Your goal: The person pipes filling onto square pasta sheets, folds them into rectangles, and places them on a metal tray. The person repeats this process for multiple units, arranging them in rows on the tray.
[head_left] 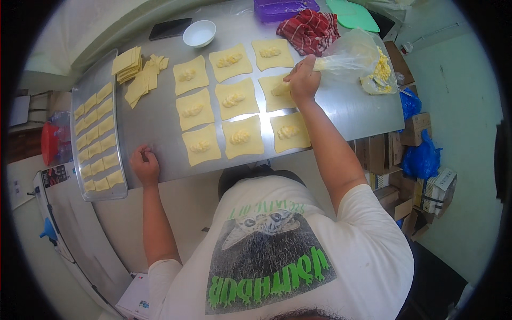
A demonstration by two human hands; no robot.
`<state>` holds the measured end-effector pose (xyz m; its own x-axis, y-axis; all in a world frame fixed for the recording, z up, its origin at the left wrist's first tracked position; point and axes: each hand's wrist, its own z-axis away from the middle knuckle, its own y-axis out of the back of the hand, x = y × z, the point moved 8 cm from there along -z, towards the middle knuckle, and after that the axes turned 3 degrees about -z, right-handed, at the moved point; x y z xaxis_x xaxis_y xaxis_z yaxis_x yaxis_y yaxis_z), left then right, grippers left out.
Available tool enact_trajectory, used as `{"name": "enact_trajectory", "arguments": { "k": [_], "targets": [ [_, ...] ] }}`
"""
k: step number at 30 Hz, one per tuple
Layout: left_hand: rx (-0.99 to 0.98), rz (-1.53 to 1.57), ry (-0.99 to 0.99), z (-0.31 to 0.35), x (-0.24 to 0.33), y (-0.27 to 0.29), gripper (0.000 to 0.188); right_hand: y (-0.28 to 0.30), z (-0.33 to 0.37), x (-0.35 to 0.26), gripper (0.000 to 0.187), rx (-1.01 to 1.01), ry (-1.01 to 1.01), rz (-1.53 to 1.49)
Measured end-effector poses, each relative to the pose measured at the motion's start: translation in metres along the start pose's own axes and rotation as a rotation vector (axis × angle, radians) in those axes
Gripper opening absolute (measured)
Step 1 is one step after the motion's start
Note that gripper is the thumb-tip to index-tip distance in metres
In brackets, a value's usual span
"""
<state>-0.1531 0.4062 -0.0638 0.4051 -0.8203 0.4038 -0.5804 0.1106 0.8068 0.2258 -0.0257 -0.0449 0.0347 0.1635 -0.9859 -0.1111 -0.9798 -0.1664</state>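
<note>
My right hand (304,80) is closed round the narrow end of a clear plastic piping bag (349,56). The bag's wide end lies to the right with crumbly yellow filling showing at its mouth. Beneath that hand is a dough square (271,92), partly hidden by it. Around it lie several more squares in rows, each with a mound of pale yellow filling, such as the near middle dough square (242,148). My left hand (144,162) rests on the table's near edge, left of the squares, its fingers curled in with nothing visible in them.
A metal tray (121,181) of small filled pastries stands at the left. Stacked dough sheets (125,62) and dough strips (140,88) lie beside it. Along the back are a dark flat object (169,29), a white bowl (200,34), a purple container (282,10), a red checked cloth (309,32) and a green lid (354,16).
</note>
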Motion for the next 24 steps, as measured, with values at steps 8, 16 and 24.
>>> {"name": "enact_trajectory", "arguments": {
  "k": [8, 16, 24],
  "targets": [
    [0.016, -0.016, -0.042, -0.002, 0.005, 0.002, 0.022, 0.014, -0.005, -0.004, 0.073, 0.042, 0.016, 0.087],
    [0.003, -0.01, -0.002, -0.003, 0.005, 0.002, 0.022, 0.031, -0.017, -0.001, 0.068, 0.088, 0.001, 0.063],
    [-0.004, -0.018, 0.003, -0.002, 0.006, 0.003, 0.021, 0.023, -0.013, 0.002, 0.067, 0.076, -0.001, 0.021]
  ]
}}
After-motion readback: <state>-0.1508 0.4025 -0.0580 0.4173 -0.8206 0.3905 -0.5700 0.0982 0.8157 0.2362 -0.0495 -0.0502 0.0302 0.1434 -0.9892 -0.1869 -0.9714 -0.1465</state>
